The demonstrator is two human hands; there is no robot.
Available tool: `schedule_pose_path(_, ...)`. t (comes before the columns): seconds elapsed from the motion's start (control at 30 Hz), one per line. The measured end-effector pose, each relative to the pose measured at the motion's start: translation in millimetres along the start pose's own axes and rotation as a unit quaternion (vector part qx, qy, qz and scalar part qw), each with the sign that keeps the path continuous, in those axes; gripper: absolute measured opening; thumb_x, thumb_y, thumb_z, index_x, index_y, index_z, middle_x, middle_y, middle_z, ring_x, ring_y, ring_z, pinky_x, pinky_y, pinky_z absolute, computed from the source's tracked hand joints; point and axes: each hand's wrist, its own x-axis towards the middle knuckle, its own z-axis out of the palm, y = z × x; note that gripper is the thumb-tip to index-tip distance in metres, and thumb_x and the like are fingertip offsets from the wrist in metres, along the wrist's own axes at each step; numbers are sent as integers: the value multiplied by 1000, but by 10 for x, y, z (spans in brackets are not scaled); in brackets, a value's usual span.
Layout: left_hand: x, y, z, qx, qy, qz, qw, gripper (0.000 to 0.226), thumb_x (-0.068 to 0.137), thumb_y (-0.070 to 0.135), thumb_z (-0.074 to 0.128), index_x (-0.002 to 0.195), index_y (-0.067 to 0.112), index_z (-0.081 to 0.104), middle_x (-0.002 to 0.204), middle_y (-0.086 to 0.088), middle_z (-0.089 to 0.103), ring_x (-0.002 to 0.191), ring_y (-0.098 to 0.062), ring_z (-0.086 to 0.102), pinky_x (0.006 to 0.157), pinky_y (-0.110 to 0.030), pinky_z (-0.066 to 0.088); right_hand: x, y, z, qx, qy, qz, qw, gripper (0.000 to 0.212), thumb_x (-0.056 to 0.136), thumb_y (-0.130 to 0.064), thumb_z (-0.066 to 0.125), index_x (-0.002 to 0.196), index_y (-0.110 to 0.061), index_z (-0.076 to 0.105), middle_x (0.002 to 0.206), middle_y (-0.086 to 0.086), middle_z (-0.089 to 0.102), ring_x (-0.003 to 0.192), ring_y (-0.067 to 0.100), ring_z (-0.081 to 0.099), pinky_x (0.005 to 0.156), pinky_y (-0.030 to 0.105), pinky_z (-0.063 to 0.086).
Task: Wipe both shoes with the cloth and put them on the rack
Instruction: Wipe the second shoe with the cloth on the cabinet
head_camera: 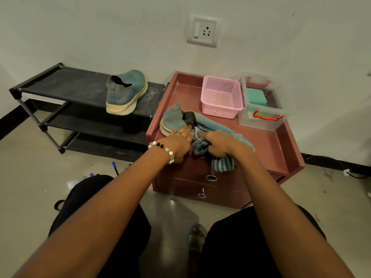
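The shoe point(180, 120) we are wiping lies on its side on the near left part of the reddish cabinet top, our bench point(267, 141), heel toward the rack and toe running away to the right behind our right wrist. Its long axis goes left to right across our front, tilted slightly nearer at the toe end.

In the head view, our left hand point(179, 142) lies flat with fingers straight and together, pressing on the side of the shoe near the sole at its heel end. Our right hand point(219, 143) is curled round the striped cloth point(200, 147), bunched against the middle of the shoe; a tail of cloth hangs over the bench's front edge beneath the wrist. Both hands touch the shoe, the left nearer the heel, the right nearer the toe.

The other shoe point(126, 93) already stands upright on the top shelf of the black rack point(60, 83), just left of the bench. We judge that the shoe in hand must travel leftward, heel first, so the left hand is better placed to carry it.

A pink basket point(220, 97) and a clear box point(263, 117) sit behind the shoe.
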Motion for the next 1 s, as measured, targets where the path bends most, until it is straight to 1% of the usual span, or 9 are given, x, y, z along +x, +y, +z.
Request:
schedule_pose_path(0.1, 15, 14, 35, -1, 8, -10, 1000, 93, 86, 4, 55, 148, -1, -14, 157, -16, -18, 146, -27, -13, 118, -42, 2, 59, -7, 42, 49, 17, -25, 998, 58, 84, 1, 46, 140, -14, 41, 138, 17, 50, 125, 36, 46, 104, 39, 37)
schedule_pose_path(0.2, 10, 16, 74, -18, 13, -12, 1000, 90, 86, 2, 50, 149, 1, -15, 157, -14, -20, 146, -25, -16, 119, -42, 0, -7, 6, 40, 45, -31, -11, 998, 64, 87, -1, 42, 148, -16, 28, 149, 15, 37, 135, 32, 37, 112, 37, 29)
schedule_pose_path(0.4, 20, -3, 92, -29, 6, 1, 1000, 92, 87, 9, 53, 149, 1, -15, 157, -16, -21, 145, -27, -17, 118, -43, -1, -302, 137, -100, 10, -119, 54, 991, 33, 87, -3, 44, 117, -9, 57, 125, 17, 58, 114, 31, 54, 96, 36, 44)
schedule_pose_path(0.5, 22, 7, 68, -38, -4, 0, 999, 96, 86, 12, 57, 149, 1, -15, 156, -16, -23, 145, -28, -19, 118, -45, -2, -192, 63, -116, 5, -69, 37, 997, 32, 86, -2, 45, 115, -8, 55, 125, 18, 57, 114, 32, 53, 89, 32, 43)
schedule_pose_path(0.57, 26, 14, 61, -42, -13, 0, 999, 97, 87, 13, 58, 148, 0, -16, 155, -16, -24, 144, -28, -20, 118, -45, -3, -84, 23, -53, 23, -26, 11, 999, 54, 87, -2, 46, 139, -13, 42, 138, 17, 49, 124, 32, 47, 97, 32, 38)
schedule_pose_path(0.67, 42, -7, 54, -43, -17, 4, 999, 96, 88, 15, 58, 148, 0, -16, 156, -16, -24, 144, -28, -20, 117, -44, -2, -26, 15, 8, 46, 3, -9, 999, 63, 88, -1, 45, 147, -20, 33, 144, 14, 45, 130, 31, 42, 103, 30, 33)
schedule_pose_path(0.73, 30, -54, 25, -51, -24, 14, 998, 94, 90, 17, 58, 149, 1, -13, 156, -16, -22, 145, -27, -18, 117, -44, -1, -87, 32, -23, 69, -14, -11, 997, 55, 87, 2, 46, 140, -14, 43, 137, 14, 51, 124, 31, 48, 98, 29, 37)
schedule_pose_path(0.87, 9, -119, -34, -46, -24, 38, 998, 84, 93, 14, 54, 150, 0, -5, 157, -17, -17, 146, -26, -14, 117, -43, 2, -349, 229, -178, 160, -54, 12, 985, 35, 79, 11, 41, 101, -1, 65, 102, 12, 68, 94, 26, 61, 81, 32, 50)
schedule_pose_path(1.0, 9, -197, -32, -26, 1, 44, 999, 76, 95, 14, 49, 151, 1, -1, 158, -16, -14, 147, -26, -11, 117, -44, 1, -590, 484, -229, 347, 66, 94, 931, 38, 75, 17, 37, 87, -4, 67, 86, 16, 69, 84, 29, 66, 76, 44, 57)
